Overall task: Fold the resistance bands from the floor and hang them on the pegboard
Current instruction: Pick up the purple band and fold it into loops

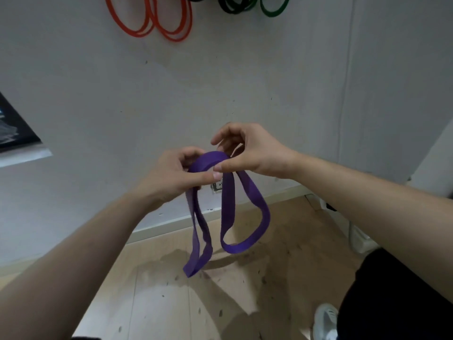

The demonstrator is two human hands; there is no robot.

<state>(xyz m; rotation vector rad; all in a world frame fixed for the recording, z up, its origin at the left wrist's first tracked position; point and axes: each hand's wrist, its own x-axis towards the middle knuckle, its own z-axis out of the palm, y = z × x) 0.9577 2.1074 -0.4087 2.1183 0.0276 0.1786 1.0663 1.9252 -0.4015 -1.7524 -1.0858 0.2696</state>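
Purple resistance band (208, 161): flat, wide strip held up between both hands, in front of the wall (245, 82); its top bend arches from the left fingers across to the right thumb.
Loops: 2 hang below the hands. The narrower one drops under the left hand, the rounder one under the right hand. Both hang above the floor (171, 303).
Left hand (176, 175): fingers curled round the top bend, thumb laid across its near face.
Right hand (255, 153): thumb and lower fingers pinch the strip, thumb tip next to the left thumb. The upper fingers bend above the band.
Orange bands (175, 38): on the wall, high above the left hand, cut off by the top edge.
Black bands (232, 11): high above the right hand.
Green bands (272, 12): just right of the black ones.
Socket (218, 185): on the wall behind the band, just below the 2 thumbs.
Poster (14, 128): dark, far to the left of the left hand.
Shoe (324, 320): white, on the floor well below the right forearm.
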